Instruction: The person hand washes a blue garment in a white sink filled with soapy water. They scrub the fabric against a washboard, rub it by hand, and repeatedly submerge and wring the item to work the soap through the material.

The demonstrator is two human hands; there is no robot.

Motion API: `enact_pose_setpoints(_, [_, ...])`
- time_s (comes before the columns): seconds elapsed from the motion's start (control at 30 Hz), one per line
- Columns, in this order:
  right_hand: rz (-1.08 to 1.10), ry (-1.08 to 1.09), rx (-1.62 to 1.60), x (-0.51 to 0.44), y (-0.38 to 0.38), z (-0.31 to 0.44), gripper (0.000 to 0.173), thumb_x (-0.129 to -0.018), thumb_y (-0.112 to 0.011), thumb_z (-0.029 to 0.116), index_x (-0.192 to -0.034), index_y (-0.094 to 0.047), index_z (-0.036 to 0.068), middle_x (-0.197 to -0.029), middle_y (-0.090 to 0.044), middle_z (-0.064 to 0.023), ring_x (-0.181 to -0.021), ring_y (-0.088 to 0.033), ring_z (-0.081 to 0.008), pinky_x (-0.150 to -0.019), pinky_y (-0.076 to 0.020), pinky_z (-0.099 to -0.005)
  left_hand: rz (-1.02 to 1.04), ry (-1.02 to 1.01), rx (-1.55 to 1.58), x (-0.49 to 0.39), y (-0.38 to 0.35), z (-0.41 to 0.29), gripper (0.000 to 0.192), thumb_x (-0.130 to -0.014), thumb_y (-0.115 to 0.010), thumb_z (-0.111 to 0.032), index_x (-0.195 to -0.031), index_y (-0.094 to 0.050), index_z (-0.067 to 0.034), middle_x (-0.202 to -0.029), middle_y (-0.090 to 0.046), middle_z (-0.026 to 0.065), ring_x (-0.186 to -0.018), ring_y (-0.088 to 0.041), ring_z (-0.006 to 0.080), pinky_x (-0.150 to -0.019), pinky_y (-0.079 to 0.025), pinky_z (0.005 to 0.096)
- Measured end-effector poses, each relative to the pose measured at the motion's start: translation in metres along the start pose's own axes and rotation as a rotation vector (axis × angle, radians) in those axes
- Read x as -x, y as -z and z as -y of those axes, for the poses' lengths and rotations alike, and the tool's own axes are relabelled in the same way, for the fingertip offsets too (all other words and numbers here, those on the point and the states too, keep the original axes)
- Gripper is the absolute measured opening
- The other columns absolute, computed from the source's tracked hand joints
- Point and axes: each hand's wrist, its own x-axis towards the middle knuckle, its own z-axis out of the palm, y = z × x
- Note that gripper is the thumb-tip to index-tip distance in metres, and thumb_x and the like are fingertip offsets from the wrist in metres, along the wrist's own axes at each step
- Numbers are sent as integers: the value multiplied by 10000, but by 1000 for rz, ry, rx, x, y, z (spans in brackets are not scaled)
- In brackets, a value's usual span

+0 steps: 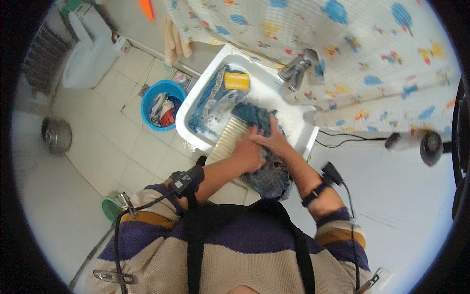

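Note:
Both my hands are on a wet dark blue cloth garment (273, 176) that lies over a cream ribbed washboard (229, 141) in a white sink (183, 119). My left hand (249, 150) presses on the cloth, its fingers bent over it. My right hand (274, 139) grips the cloth just to the right, fingers touching my left hand. The garment's lower part hangs over the near edge. Soapy water and more blue cloth (205, 106) fill the sink's left side, beside a yellow soap bar (237, 81).
A chrome faucet (297, 71) stands at the sink's back, before a patterned curtain (341, 55). On the tiled floor, left, a blue bucket (145, 117) holds clothes. A toilet (88, 62) is farther back. Black cables (341, 139) run right of the sink.

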Motion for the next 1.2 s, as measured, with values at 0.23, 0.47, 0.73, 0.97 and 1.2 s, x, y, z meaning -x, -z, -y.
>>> enact_pose_setpoints(0.23, [88, -190, 373, -122, -66, -44, 1065, -715, -786, 583, -1521, -342, 46, -1342, -553, -256, -1248, -540, -361, -1023, -452, -412, -8, 91, 218, 7, 0, 11, 1064, -830, -734, -424, -1552, -116, 54, -1603, -168, 272, -1469, -195, 465, -1222, -161, 508])
enact_pose_setpoints(0.47, [174, -271, -252, 5, 29, -14, 273, -888, -661, 213, -1119, -639, 69, -998, -674, -115, -966, -629, -257, -885, -500, -398, 49, 167, 172, 0, -7, 20, 1149, -787, -758, -454, -1547, -78, 78, -1608, -159, 274, -1504, -145, 417, -1237, -82, 494])
enact_pose_setpoints(0.73, [-233, 150, 479, -27, -62, -34, 364, -886, -676, 373, -1078, -682, 65, -1033, -647, -230, -1053, -574, -413, -937, -460, -486, 9, 218, 157, 1, -8, 24, 1156, -760, -754, -535, -1526, -173, 107, -1596, -159, 308, -1493, -150, 427, -1224, -109, 490])
enact_pose_setpoints(0.97, [99, -498, -669, -33, -10, -17, 390, -860, -705, 307, -1143, -638, 46, -961, -652, -179, -991, -587, -368, -934, -457, -469, -108, 109, 286, 8, -3, 28, 1063, -708, -813, -409, -1446, -278, 137, -1433, -348, 329, -1382, -317, 458, -1189, -197, 508])
enact_pose_setpoints(1.2, [-210, 144, 386, -15, -41, -7, 374, -811, -752, 330, -1030, -664, 40, -974, -674, -162, -1015, -594, -365, -949, -445, -471, -127, 158, 68, 14, -8, 30, 1115, -751, -782, -482, -1471, -218, 156, -1510, -255, 339, -1438, -228, 461, -1208, -145, 507])
